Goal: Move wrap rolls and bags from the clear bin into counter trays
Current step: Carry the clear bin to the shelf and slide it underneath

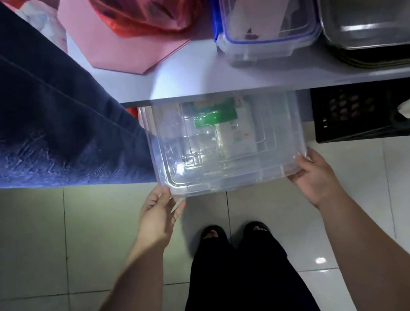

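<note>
A: While the clear bin (231, 172) is projecting from under the counter (184, 76), what are the hands doing?
B: The left hand (158, 214) and right hand (314, 181) are gripping its near corners above the tiled floor (22, 242)

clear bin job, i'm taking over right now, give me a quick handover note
Left hand: grips the near left corner of the clear bin.
Right hand: grips the near right corner.
Bin: lid on, far half under the counter. A green-labelled packet shows through the lid; the rest is hard to make out.
Counter: metal tray at the right, blue-rimmed container beside it.
Done: bin in hand, lid not yet off.
Left: bring the bin clear, open it, move the rolls and bags into the trays.
</note>
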{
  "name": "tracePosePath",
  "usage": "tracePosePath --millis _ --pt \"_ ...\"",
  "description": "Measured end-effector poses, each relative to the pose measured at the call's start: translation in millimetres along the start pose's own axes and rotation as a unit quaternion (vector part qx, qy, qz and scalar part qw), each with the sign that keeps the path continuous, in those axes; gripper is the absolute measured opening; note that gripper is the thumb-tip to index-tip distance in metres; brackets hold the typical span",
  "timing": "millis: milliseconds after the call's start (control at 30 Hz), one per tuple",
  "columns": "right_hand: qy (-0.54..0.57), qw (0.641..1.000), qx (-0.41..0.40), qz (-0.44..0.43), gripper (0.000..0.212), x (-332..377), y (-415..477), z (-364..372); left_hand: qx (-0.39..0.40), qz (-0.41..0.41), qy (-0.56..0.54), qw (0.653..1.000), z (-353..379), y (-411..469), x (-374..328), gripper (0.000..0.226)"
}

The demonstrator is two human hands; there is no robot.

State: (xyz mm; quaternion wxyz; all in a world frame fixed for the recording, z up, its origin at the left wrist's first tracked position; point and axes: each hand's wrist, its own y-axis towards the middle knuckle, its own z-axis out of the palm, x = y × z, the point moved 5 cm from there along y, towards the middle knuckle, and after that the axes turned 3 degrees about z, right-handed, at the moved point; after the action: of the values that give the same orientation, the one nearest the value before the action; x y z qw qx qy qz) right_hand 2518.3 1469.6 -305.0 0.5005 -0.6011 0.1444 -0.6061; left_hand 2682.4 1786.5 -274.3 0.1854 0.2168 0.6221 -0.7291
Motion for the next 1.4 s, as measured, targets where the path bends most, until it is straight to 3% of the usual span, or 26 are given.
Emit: tracePosePath --millis 67,167,333,500,600,700,733,767,833,867,967,1067,1133,1200,1400 --pt "-0.025 0.999 -0.01 0.018 0.015 1 0 -5 0.003 -0.005 -0.02 1.0 5 1 -1 0.02" --pt "-0.025 0.999 -0.016 0.022 0.009 8 1 -3 0.02 -0.002 -0.011 1.0 11 7 -10 0.012" --pt "-0.038 0.998 -0.033 0.03 0.011 11 3 8 -0.028 -0.018 0.064 0.997 5 14 -19 0.018" --pt "-0.113 0.988 -0.103 -0.013 0.021 12 0 18 -0.063 0.009 0.069 0.996 3 20 -27 0.024" --pt "-0.244 0.954 -0.16 -0.073 0.034 14 -5 25 -0.107 0.06 0.08 0.989 4 20 -34 0.024" --pt "-0.378 0.875 -0.2 -0.226 0.054 24 -28 35 -0.161 0.137 0.115 0.971 2 5 -31 0.042" --pt "-0.434 0.825 -0.185 -0.311 0.056 26 -39 43 -0.187 0.198 0.162 0.949 2 -7 -33 0.049" --pt "-0.492 0.767 -0.154 -0.381 0.058 26 -48 53 -0.199 0.289 0.241 0.905 5 -21 -37 0.053" --pt "-0.603 0.667 -0.071 -0.432 0.07 11 -57 76 -0.138 0.472 0.42 0.762 27 -40 -35 0.056" --pt "-0.653 0.62 -0.031 -0.434 0.077 0 -57 87 -0.091 0.521 0.491 0.692 41 -41 -28 0.059" --pt "-0.739 0.489 0.023 -0.462 0.097 -28 -50 110 -0.013 0.529 0.655 0.539 75 -24 -8 0.086" --pt "-0.778 0.425 -0.014 -0.463 0.106 -37 -35 115 -0.008 0.483 0.76 0.435 90 7 -2 0.106" --pt "-0.779 0.409 -0.042 -0.474 0.101 -38 -29 114 -0.032 0.47 0.786 0.401 93 18 -2 0.099" --pt "-0.76 0.406 -0.062 -0.503 0.091 -38 -28 115 -0.062 0.491 0.776 0.392 96 19 -3 0.083" --pt "-0.705 0.431 -0.049 -0.561 0.061 -33 -35 109 0.001 0.555 0.723 0.411 89 13 -11 0.07"
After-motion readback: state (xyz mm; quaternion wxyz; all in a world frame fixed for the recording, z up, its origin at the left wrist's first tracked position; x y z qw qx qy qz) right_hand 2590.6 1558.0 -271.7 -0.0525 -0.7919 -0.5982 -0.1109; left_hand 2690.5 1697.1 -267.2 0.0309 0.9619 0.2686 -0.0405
